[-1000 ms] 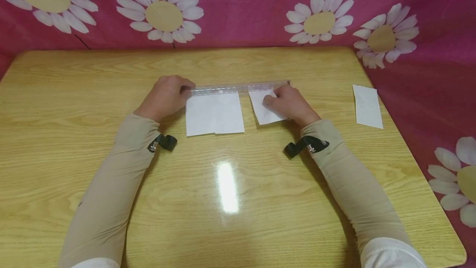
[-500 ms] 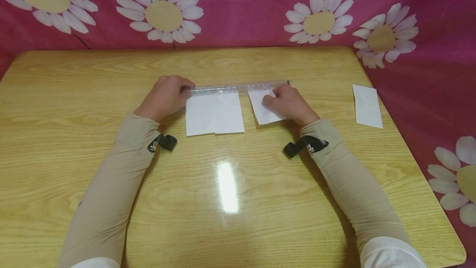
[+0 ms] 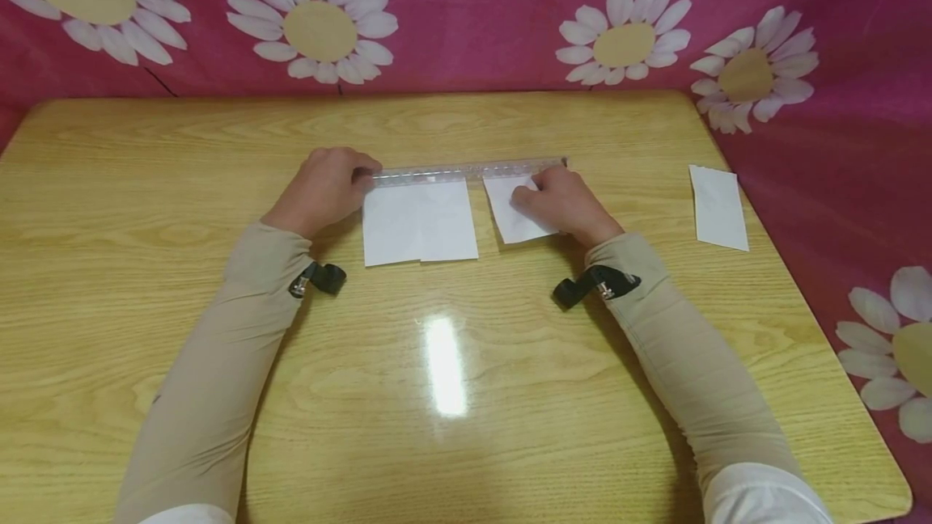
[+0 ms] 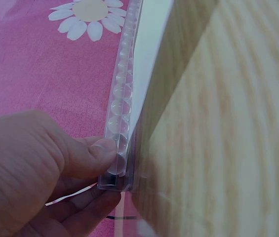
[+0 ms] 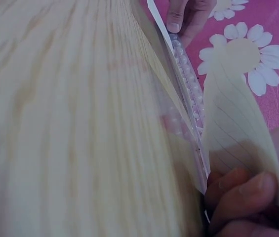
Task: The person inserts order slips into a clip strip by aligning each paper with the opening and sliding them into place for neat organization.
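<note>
My left hand [image 3: 326, 191] pinches the left end of a long clear plastic strip [image 3: 473, 171], thumb above and fingers beneath in the left wrist view. A row of round, bubble-like shapes [image 4: 119, 106] runs along it. Below the strip hangs a wide white paper piece [image 3: 421, 223], its top edge overlapped by the plastic and its lower edge slightly stepped. Towards the other end, my right hand [image 3: 571, 204] pinches a smaller white paper piece [image 3: 510, 217], partly covered by the hand. Faint curved lines show on this paper [image 5: 235, 113] in the right wrist view. A narrow gap separates both papers.
Another white paper piece [image 3: 719, 209] lies near the right edge of the wood-grain table [image 3: 349, 411]. Behind and to the right hangs a pink cloth [image 3: 473, 14] with large daisies. Black straps [image 3: 612, 282] with small parts sit on both wrists.
My right hand and the smaller paper have shifted very slightly left along the strip. My left hand, the strip and the wide paper stay practically still.
</note>
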Demonstrator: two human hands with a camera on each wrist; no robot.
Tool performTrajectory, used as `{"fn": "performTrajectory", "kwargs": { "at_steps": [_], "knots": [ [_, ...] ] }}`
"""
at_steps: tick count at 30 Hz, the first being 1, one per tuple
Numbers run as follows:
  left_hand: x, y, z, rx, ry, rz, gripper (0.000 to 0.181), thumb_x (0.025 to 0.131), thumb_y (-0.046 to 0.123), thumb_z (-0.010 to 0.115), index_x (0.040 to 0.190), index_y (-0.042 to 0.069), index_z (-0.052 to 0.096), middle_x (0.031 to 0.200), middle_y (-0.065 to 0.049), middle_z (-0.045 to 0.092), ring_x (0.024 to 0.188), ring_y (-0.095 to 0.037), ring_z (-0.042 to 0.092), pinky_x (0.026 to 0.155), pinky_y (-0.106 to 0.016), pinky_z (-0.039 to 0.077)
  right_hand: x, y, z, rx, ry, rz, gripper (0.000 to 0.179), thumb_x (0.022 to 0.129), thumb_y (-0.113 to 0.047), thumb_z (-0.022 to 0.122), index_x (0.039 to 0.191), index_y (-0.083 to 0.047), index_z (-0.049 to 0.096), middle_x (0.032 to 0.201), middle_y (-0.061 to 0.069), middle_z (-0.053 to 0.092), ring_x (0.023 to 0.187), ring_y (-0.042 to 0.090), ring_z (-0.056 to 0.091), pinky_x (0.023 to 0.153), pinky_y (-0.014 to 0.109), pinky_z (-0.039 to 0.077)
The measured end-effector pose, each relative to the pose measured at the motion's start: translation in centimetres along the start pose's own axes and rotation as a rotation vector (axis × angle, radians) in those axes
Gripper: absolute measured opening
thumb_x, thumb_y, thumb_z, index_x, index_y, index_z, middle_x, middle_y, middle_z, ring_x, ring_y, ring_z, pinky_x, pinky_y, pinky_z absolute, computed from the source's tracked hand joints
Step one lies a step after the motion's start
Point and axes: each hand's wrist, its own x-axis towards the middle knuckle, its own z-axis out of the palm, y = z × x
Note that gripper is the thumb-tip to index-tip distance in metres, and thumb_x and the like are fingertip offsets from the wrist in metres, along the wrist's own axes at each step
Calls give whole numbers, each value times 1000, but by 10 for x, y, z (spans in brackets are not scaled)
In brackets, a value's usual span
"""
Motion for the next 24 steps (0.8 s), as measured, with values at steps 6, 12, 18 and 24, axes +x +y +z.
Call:
{"fn": "performTrajectory", "kwargs": {
  "at_steps": [6,12,18,24],
  "knots": [
    [0,0,0,-1,0,5,36,101,4,54,134,0,68,132,-22,70,109,-31,63,103,-50,54,0,-1,1,15,6,0,32,94,-32,55,73,-8,61,75,5,55,68,21,53,59,29,44],
    [0,0,0,-6,-6,-4,36,102,5,54,135,1,67,134,-22,69,110,-31,62,103,-49,53,0,-2,1,31,2,-4,32,94,-32,56,77,-7,66,77,6,58,67,20,54,58,29,45],
    [0,0,-1,-7,-6,2,36,102,5,54,135,1,67,135,-22,68,113,-33,63,105,-50,53,0,-3,1,49,-9,10,31,94,-32,56,80,-7,66,75,5,59,63,18,54,55,28,45],
    [0,0,-1,-2,-5,5,36,101,5,54,135,1,67,134,-22,69,112,-32,63,104,-50,53,-2,-6,0,30,-11,13,31,94,-32,56,78,-8,65,74,5,58,63,19,53,54,28,44]
  ]
}}
